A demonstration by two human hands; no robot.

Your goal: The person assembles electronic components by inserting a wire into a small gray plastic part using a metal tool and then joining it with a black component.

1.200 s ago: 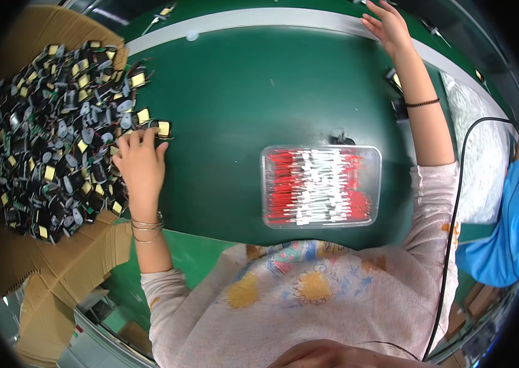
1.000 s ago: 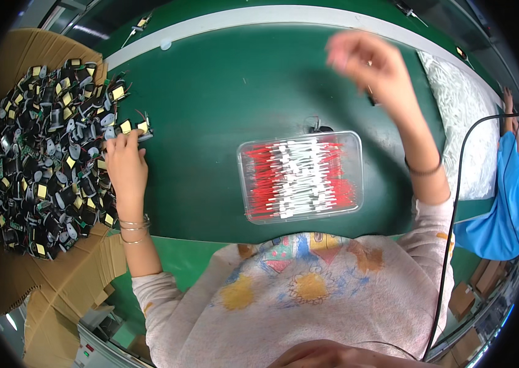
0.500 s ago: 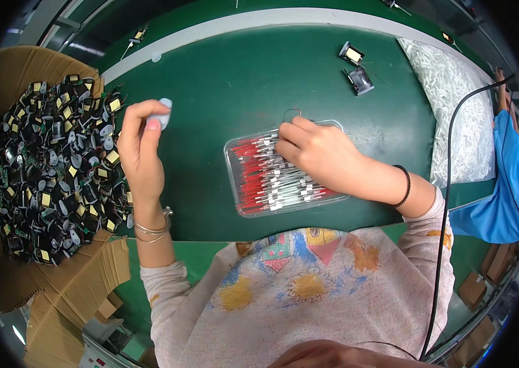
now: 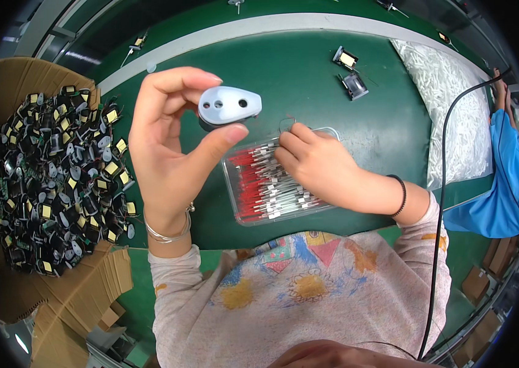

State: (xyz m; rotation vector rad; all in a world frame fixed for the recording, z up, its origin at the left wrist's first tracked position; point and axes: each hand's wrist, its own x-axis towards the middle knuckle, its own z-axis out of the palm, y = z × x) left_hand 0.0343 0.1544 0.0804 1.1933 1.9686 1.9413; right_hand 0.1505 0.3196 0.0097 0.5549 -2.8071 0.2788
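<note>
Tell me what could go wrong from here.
The grey-topped part might slip, since the left hand only pinches it, raised above the table. The right hand, reaching over the clear tray, could disturb the thin red-and-white pieces. The heap of parts, piled beside cardboard flaps, might topple.

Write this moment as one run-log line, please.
left hand: holding grey part; right hand: over tray of thin red-and-white pieces, grip unclear; box: heaped with parts, left side
</note>
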